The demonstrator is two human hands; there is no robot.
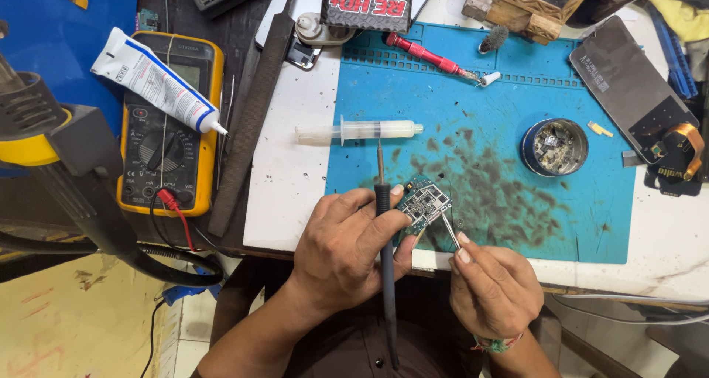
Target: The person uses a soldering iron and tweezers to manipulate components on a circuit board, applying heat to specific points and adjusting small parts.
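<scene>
My left hand point(347, 245) holds a small circuit board point(425, 203) by its edge and also clamps a dark soldering iron point(384, 223) between its fingers, tip pointing away from me. My right hand point(493, 282) grips metal tweezers point(447, 224) whose tips touch the board. Both hands hover over the near edge of a stained blue work mat point(502, 142).
A clear syringe point(358, 131) lies at the mat's left edge. A round metal tin point(554, 147), a red screwdriver point(432, 55) and a phone screen point(628, 83) sit farther back. A yellow multimeter point(168, 127) with a white tube point(155, 79) on it stands at the left.
</scene>
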